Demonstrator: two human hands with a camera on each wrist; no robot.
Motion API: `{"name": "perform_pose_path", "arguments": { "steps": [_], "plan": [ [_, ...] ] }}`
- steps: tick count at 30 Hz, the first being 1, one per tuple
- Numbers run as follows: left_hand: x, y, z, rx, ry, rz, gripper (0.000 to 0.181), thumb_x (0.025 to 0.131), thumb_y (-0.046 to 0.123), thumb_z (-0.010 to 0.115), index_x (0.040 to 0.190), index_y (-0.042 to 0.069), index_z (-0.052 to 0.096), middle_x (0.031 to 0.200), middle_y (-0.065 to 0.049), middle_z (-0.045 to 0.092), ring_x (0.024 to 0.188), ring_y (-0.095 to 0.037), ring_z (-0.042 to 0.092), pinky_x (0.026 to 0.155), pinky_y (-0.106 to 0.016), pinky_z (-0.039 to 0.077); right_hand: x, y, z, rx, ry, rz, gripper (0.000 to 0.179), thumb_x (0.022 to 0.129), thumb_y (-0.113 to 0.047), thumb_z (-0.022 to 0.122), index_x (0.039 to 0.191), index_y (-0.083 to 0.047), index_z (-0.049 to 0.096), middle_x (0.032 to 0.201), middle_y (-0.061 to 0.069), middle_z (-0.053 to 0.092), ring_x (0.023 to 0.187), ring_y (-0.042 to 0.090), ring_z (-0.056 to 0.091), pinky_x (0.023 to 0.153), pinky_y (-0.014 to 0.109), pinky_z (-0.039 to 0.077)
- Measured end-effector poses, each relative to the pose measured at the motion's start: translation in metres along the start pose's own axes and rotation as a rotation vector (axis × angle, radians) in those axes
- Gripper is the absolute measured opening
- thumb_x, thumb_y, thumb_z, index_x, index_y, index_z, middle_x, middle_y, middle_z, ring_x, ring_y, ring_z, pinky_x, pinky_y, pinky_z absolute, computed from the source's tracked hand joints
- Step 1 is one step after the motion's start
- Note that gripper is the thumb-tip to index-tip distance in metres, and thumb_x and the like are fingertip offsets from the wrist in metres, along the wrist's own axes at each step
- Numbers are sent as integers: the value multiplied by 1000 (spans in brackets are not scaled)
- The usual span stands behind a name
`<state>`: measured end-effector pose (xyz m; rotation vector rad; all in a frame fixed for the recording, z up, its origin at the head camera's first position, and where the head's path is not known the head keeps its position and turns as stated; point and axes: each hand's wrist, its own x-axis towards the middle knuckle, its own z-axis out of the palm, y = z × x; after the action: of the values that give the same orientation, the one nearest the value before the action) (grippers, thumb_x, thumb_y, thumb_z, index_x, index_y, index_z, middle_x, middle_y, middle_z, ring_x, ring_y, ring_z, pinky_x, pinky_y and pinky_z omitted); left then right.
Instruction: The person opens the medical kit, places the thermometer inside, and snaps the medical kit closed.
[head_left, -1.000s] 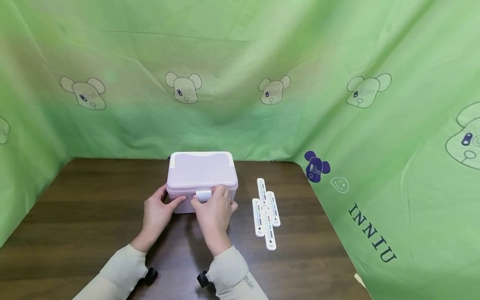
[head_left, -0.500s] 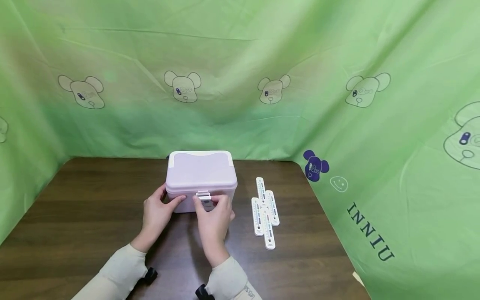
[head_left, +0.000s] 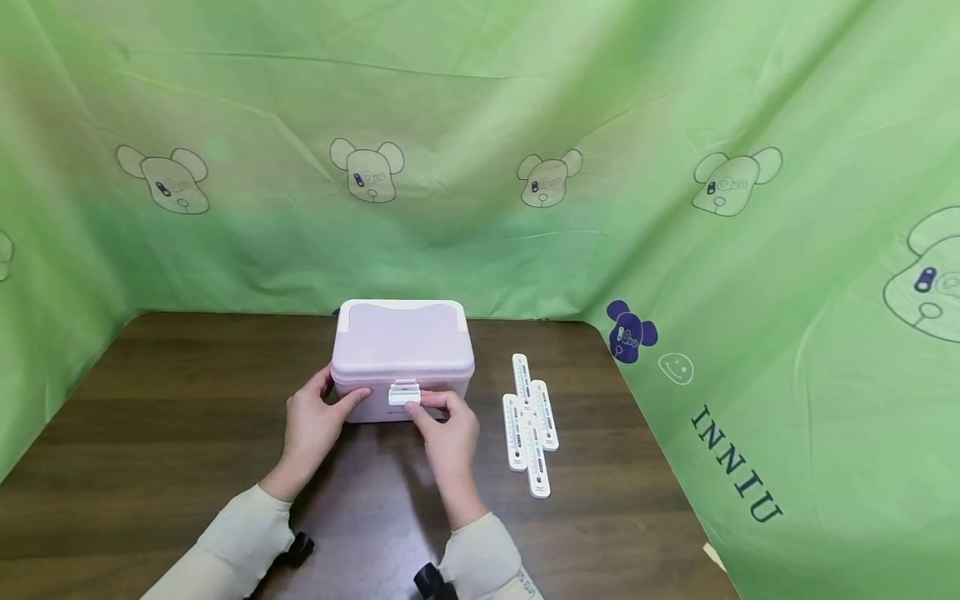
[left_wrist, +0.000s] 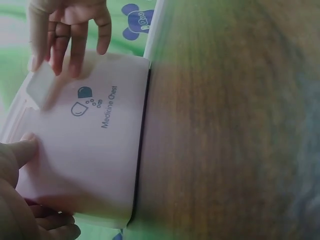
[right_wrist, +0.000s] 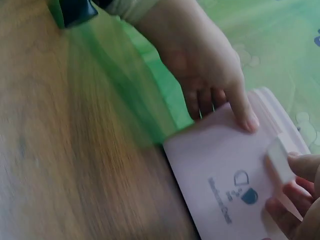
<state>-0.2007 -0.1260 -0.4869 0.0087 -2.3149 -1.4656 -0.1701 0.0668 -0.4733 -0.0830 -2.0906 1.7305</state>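
A pale pink and lilac medicine box [head_left: 403, 337] stands on the table with its lid down. Its front bears the words "Medicine Chest" and a capsule print, seen in the left wrist view. My left hand [head_left: 311, 421] grips the box's left end, thumb on the front and fingers round the side. At the front middle, the white latch [head_left: 404, 394] stands out from the box wall. My right hand [head_left: 452, 437] pinches this latch at its right edge between thumb and index finger. The remaining right fingers hang beside the front wall in the left wrist view.
Several white thermometer strips [head_left: 531, 433] lie in a staggered cluster to the right of the box. The brown wooden table [head_left: 187, 417] ends at a green curtain [head_left: 465, 108] printed with bear heads, behind and at both sides.
The latch has swung out from lying flat against the box front. My right hand has moved from spanning the latch to its right edge. My left hand keeps its grip.
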Motion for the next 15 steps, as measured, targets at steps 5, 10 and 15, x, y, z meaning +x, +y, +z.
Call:
{"name": "perform_pose_path", "arguments": {
  "steps": [5,10,15],
  "plan": [
    [1,0,-2,15,-29,7,72,79,38,90,136,1,65,128,-19,70,122,-33,66,98,-52,56,6,4,-6,-45,-70,31,12,76,-7,89,82,-7,78,95,2,79,91,15,73,85,46,60],
    [5,2,-7,65,-95,11,70,82,41,87,137,3,64,129,-18,70,122,-34,66,98,-52,56,11,8,-14,-136,-152,5,11,78,-8,88,86,-8,80,95,3,77,91,19,73,84,43,61],
    [11,9,-21,128,-233,9,60,89,36,82,137,4,64,129,-19,70,121,-34,67,98,-51,56,21,8,-32,-205,-273,-52,16,84,-13,84,97,-7,79,100,8,75,97,31,72,88,46,60]
  ]
}}
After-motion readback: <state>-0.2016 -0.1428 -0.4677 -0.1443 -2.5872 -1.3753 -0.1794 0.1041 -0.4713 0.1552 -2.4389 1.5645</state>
